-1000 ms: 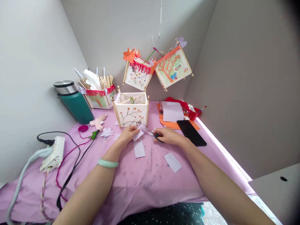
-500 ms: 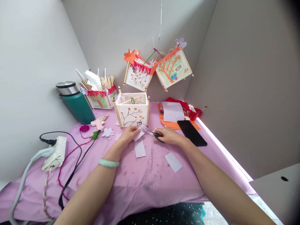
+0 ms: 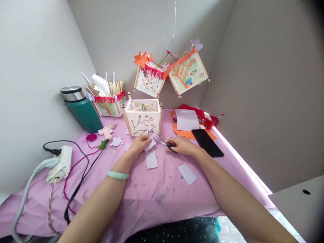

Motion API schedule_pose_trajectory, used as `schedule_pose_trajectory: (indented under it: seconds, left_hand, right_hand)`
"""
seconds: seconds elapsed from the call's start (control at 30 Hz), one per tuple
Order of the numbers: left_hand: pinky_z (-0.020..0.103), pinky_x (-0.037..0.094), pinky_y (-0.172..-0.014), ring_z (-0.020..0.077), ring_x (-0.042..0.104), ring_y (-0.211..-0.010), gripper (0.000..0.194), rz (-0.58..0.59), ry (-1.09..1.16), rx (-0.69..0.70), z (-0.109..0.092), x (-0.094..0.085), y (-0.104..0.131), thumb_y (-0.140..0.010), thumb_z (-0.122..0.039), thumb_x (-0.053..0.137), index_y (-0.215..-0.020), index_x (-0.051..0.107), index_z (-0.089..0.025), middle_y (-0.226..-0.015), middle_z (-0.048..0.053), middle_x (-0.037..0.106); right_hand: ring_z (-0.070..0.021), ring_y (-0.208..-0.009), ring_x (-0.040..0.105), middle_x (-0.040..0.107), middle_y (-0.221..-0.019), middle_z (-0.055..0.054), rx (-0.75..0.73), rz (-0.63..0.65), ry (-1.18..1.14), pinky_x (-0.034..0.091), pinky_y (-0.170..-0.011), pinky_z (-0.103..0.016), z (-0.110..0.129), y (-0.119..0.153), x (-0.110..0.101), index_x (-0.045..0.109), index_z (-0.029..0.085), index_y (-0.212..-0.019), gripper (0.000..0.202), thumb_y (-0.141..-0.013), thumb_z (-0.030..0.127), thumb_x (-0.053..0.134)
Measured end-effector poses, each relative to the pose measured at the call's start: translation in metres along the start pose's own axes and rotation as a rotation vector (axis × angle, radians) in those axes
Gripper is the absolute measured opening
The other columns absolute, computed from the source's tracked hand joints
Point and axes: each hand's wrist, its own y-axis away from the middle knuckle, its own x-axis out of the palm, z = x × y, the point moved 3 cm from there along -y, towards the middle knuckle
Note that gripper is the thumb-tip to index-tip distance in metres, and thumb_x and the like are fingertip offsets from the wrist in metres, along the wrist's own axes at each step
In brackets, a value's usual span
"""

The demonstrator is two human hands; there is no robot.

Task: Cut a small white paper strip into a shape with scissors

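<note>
My left hand [image 3: 138,144] pinches a small pale lilac paper strip [image 3: 151,142] just above the pink tablecloth. Its far edge is cut into a fringe. My right hand [image 3: 182,146] grips small black-handled scissors [image 3: 169,145], whose blades point left into the strip. A jade bangle [image 3: 117,174] circles my left wrist. Directly behind both hands stands a white paper lantern box [image 3: 142,118] with wooden corner sticks and a branch drawing. Two more lilac strips, one [image 3: 151,159] below my left hand and one [image 3: 187,173] by my right forearm, lie flat on the cloth.
A black phone [image 3: 207,142] and orange, red and white sheets [image 3: 186,120] lie at the right. Two decorated lanterns [image 3: 172,72] hang above. At left are a green flask [image 3: 82,109], a stick-filled box [image 3: 108,100], a glue gun [image 3: 107,130], a power strip [image 3: 60,163] and cables.
Both hands stay in place with the strip and scissors; the blades have shifted only slightly. The view has drifted a little.
</note>
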Motion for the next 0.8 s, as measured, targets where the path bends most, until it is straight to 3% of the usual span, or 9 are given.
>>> schedule_pose_trajectory:
  seconds: [0.8]
  left_hand:
    - [0.021, 0.034, -0.044, 0.0096, 0.048, -0.043, 0.015, -0.024, -0.048, -0.071, -0.0017, 0.0034, -0.0048, -0.074, -0.025, 0.066, -0.065, 0.058, -0.016, -0.050, 0.000, 0.058]
  right_hand:
    - [-0.0146, -0.068, 0.057, 0.068, -0.077, 0.000, 0.079, 0.021, -0.034, 0.034, -0.060, -0.022, -0.0031, -0.0032, 0.0014, 0.069, 0.023, -0.101, 0.027, -0.082, 0.042, 0.068]
